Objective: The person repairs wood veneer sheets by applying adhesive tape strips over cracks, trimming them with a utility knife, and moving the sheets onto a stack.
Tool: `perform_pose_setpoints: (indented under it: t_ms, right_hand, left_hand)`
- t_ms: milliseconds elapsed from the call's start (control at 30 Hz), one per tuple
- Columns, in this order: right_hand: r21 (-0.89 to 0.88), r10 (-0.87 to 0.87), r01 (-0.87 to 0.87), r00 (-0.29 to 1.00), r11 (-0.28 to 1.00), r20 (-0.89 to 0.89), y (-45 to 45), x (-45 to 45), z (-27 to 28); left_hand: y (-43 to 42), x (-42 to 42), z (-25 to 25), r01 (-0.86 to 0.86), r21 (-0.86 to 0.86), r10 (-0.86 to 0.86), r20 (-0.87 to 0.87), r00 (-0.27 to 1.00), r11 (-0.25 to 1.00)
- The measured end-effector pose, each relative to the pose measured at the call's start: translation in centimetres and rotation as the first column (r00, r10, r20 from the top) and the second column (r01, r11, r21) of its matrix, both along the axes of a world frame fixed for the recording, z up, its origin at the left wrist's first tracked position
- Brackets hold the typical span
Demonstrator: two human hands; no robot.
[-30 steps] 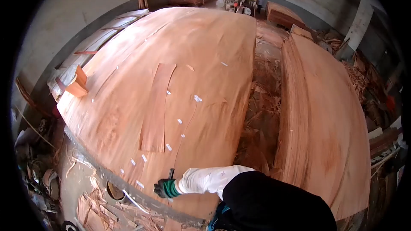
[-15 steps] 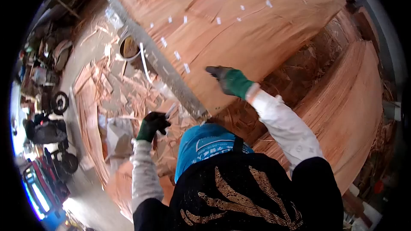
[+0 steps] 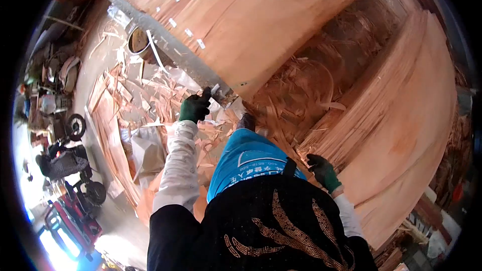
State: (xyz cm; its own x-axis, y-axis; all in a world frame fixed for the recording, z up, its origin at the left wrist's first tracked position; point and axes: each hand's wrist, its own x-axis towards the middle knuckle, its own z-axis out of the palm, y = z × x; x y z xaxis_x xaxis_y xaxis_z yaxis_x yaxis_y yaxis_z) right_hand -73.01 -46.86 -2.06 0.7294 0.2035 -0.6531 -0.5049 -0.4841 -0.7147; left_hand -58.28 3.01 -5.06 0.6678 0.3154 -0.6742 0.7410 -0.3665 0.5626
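Observation:
My left hand (image 3: 196, 107), in a green glove with dark fingers, is closed on a small white strip (image 3: 215, 89) beside the table's near corner. My right hand (image 3: 324, 172), gloved alike, hangs low beside the right-hand veneer stack (image 3: 401, 135), its fingers loosely bent and apart, with nothing visible in them. Ahead of both hands lies a large wood sheet (image 3: 261, 35) on the table, with several small white tape pieces (image 3: 189, 32) near its left edge.
A bucket (image 3: 138, 41) stands beside the grey table edge (image 3: 165, 47). Veneer scraps (image 3: 150, 90) cover the floor on the left, and more lie in the gap (image 3: 311, 80) between table and stack. Motorbikes (image 3: 68, 163) and a red vehicle (image 3: 75, 226) stand far left.
The view has swung down and turned. My right hand has left the wood sheet and moved down to the right. My left hand has come into view and risen towards the table corner.

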Motion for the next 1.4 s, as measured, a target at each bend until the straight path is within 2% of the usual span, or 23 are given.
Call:
perform_pose_setpoints:
  t_ms: [100, 200, 300, 400, 467, 500, 533, 600, 667, 700, 733, 767, 800, 833, 867, 933, 967, 1033, 1167, 1200, 1267, 1300, 1400]
  right_hand:
    - [0.005, -0.124, 0.127, 0.977, 0.992, -0.172, -0.3, -3.4, 0.6]
    - [0.065, -0.159, 0.166, 0.982, 0.984, -0.099, -1.4, -6.4, 0.9]
    - [0.177, -0.231, 0.217, 0.971, 0.96, 0.063, -2.8, -7.6, 2.3]
    - [0.202, -0.479, 0.491, 0.871, 0.847, -0.108, -5.5, -7.7, 5.6]
    - [0.227, -0.678, 0.657, 0.734, 0.719, 0.021, -9.0, -9.2, 5.3]
    - [0.032, -0.791, 0.792, 0.604, 0.609, 0.101, -10.2, -9.4, 6.0]
    - [0.128, -0.821, 0.827, 0.501, 0.547, 0.273, -13.9, -11.8, 3.3]
    - [0.066, -0.838, 0.954, 0.221, 0.291, 0.499, -16.3, -14.5, 5.5]
    - [0.115, -0.885, 0.979, 0.098, 0.167, 0.456, -19.0, -18.0, 4.0]
    - [0.475, -0.953, 0.878, -0.093, 0.059, 0.29, -23.3, -22.1, -0.8]
    - [-0.082, -0.817, 0.995, 0.088, 0.05, 0.57, -20.9, -20.2, 1.4]
    - [-0.233, -0.802, 0.972, 0.115, -0.032, 0.586, -19.6, -18.7, 2.5]
    - [-0.551, -0.595, 0.833, 0.42, -0.048, 0.686, -19.6, -18.8, 2.3]
    - [-0.557, -0.597, 0.828, 0.415, -0.065, 0.687, -19.7, -18.6, 2.2]
    - [-0.561, -0.597, 0.826, 0.424, -0.053, 0.681, -19.5, -18.5, 1.8]
    - [-0.57, -0.549, 0.82, 0.452, -0.055, 0.703, -20.9, -20.2, -2.4]
    - [-0.691, -0.028, 0.722, 0.69, -0.048, 0.723, -27.5, -26.6, -13.5]
    - [-0.668, -0.365, 0.744, 0.622, -0.001, 0.693, -27.2, -24.9, -9.6]
    - [-0.739, -0.57, 0.673, 0.613, 0.014, 0.547, -27.8, -23.5, -4.4]
    - [-0.778, -0.545, 0.626, 0.671, 0.053, 0.503, -27.9, -23.2, -3.5]
    - [-0.935, -0.106, 0.337, 0.939, 0.112, 0.326, -30.3, -25.1, -4.4]
    - [-0.829, -0.416, 0.555, 0.77, 0.065, 0.483, -31.6, -25.4, -6.4]
    - [-0.963, 0.08, 0.267, 0.961, -0.023, 0.264, -33.0, -25.8, -6.2]
  left_hand:
    - [0.4, -0.4, -0.9, 0.185, 0.05, -0.189, 0.092, 0.978, 0.982]
    - [1.3, -0.1, -1.5, 0.471, 0.127, -0.483, 0.083, 0.872, 0.873]
    - [-0.2, 0.8, -0.1, 0.149, 0.026, -0.149, -0.035, 0.988, 0.988]
    - [-0.6, 1.4, 0.3, -0.044, -0.065, 0.037, -0.114, 0.993, 0.997]
    - [0.0, 1.6, -1.6, -0.075, -0.112, 0.064, -0.096, 0.993, 0.991]
    - [0.8, 1.5, -2.2, 0.0, -0.144, -0.01, -0.062, 0.998, 0.99]
    - [1.3, 1.7, -2.6, 0.02, -0.101, -0.029, -0.088, 0.996, 0.995]
    - [2.8, 2.2, -5.4, -0.031, -0.216, 0.013, -0.085, 0.996, 0.976]
    - [2.2, 2.3, -3.5, -0.031, -0.211, 0.0, -0.143, 0.99, 0.977]
    - [1.7, 2.2, -0.9, 0.02, -0.179, -0.055, -0.197, 0.979, 0.984]
    - [7.1, 3.6, -8.2, -0.049, -0.37, 0.003, -0.122, 0.993, 0.928]
    - [11.2, 5.0, -11.8, -0.155, -0.465, 0.058, -0.216, 0.975, 0.872]
    - [9.9, 4.4, -9.4, -0.115, -0.357, 0.053, -0.179, 0.982, 0.927]
    - [5.8, 4.0, -3.9, -0.1, -0.192, 0.04, -0.296, 0.954, 0.976]
    - [10.5, 4.2, -7.7, -0.175, -0.13, 0.119, -0.357, 0.926, 0.976]
    - [10.3, 2.1, -6.6, -0.121, -0.071, 0.085, -0.379, 0.922, 0.99]
    - [10.1, 1.1, -5.8, -0.1, -0.047, 0.074, -0.38, 0.922, 0.994]
    - [8.5, 0.1, -4.9, -0.041, -0.001, 0.038, -0.363, 0.931, 0.999]
    - [7.0, 3.6, -8.4, 0.07, 0.096, -0.034, -0.337, 0.941, 0.993]
    - [7.2, 4.6, -9.5, 0.086, 0.125, -0.037, -0.349, 0.936, 0.988]
    - [5.6, 5.5, -9.7, 0.088, 0.143, -0.034, -0.343, 0.939, 0.986]
    - [4.0, 5.4, -8.0, 0.074, 0.129, -0.03, -0.311, 0.95, 0.989]
    - [1.5, 4.4, -4.8, 0.043, 0.099, -0.017, -0.243, 0.97, 0.994]
